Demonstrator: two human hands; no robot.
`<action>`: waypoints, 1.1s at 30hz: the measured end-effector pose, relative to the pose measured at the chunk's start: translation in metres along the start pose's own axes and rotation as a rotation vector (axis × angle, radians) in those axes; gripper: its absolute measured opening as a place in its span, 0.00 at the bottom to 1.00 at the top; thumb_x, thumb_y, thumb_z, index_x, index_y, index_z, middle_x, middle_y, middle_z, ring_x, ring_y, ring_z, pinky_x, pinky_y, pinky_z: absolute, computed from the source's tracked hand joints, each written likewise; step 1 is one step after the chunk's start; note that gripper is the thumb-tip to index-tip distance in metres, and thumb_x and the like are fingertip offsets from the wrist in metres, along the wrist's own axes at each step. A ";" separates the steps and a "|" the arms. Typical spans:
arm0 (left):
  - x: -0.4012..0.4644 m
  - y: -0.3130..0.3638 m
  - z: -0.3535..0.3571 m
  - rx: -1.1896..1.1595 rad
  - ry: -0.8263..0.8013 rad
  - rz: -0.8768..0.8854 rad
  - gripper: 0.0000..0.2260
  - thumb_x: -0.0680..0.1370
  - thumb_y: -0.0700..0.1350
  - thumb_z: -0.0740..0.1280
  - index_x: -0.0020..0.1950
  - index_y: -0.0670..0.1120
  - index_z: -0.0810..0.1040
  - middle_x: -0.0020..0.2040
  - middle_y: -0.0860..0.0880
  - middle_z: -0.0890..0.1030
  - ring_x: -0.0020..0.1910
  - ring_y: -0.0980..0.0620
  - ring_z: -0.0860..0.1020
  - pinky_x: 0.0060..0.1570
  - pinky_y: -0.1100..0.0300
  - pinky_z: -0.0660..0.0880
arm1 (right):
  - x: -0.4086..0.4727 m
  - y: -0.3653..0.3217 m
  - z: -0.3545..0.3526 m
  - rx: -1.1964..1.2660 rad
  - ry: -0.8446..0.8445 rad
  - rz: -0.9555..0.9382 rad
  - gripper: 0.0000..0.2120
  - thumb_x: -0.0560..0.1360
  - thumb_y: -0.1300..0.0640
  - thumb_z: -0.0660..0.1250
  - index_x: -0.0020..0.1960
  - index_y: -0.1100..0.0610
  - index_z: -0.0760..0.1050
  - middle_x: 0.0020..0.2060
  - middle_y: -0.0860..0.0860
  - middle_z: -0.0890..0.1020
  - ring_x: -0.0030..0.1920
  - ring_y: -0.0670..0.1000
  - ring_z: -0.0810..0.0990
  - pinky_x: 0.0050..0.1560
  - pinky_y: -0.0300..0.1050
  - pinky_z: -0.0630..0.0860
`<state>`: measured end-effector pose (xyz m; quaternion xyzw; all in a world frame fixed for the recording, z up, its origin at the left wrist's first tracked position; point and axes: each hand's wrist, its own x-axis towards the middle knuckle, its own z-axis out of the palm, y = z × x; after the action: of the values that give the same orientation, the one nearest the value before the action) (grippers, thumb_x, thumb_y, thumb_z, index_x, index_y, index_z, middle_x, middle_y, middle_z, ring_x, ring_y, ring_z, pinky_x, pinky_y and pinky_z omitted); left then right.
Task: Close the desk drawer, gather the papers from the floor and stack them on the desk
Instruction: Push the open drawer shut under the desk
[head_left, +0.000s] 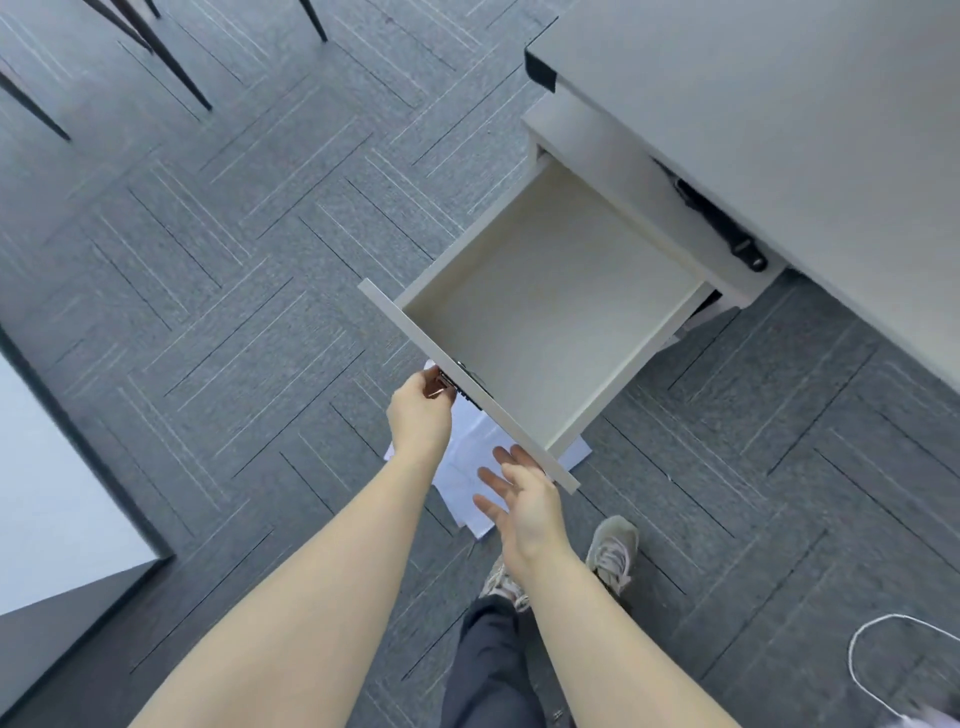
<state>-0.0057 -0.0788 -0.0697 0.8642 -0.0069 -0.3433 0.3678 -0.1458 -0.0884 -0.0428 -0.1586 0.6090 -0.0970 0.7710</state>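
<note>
My sneakers (613, 553) bottom centre, white cable (862, 670) lower right | right hand (524, 501) fingers spread, holding nothing | left hand (422, 410) pinching drawer handle (451, 385) | papers (470, 470) on carpet under open empty drawer (545, 312) | desk (779, 104) upper right.

Cream drawer (545, 306); white papers (462, 467); grey herringbone-striped carpet (234, 260); grey desk (779, 104).

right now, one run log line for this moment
drawer: open, empty | left hand: at front lock, on key | right hand: open, by front edge | papers: on floor
</note>
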 end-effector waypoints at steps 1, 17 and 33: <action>0.003 0.010 0.009 -0.010 0.021 -0.008 0.13 0.76 0.40 0.66 0.60 0.44 0.80 0.52 0.45 0.85 0.53 0.46 0.82 0.53 0.55 0.76 | 0.004 -0.011 -0.002 0.007 -0.003 -0.012 0.12 0.80 0.61 0.57 0.62 0.55 0.71 0.64 0.53 0.76 0.61 0.56 0.79 0.60 0.57 0.77; 0.057 0.148 0.156 -0.103 0.070 0.048 0.09 0.70 0.38 0.68 0.46 0.51 0.80 0.43 0.45 0.87 0.47 0.43 0.84 0.53 0.47 0.79 | 0.081 -0.188 -0.054 0.020 -0.074 -0.141 0.16 0.80 0.62 0.56 0.66 0.51 0.69 0.62 0.49 0.77 0.57 0.54 0.80 0.56 0.50 0.77; 0.073 0.181 0.188 0.096 0.037 0.252 0.06 0.73 0.40 0.68 0.48 0.46 0.82 0.38 0.44 0.84 0.43 0.42 0.82 0.50 0.46 0.79 | 0.105 -0.233 -0.072 -0.111 -0.066 -0.220 0.21 0.77 0.66 0.53 0.64 0.49 0.71 0.64 0.46 0.78 0.43 0.49 0.82 0.41 0.44 0.75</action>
<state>-0.0185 -0.3487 -0.0893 0.8793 -0.1251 -0.2776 0.3664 -0.1803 -0.3508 -0.0687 -0.2699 0.5666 -0.1420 0.7655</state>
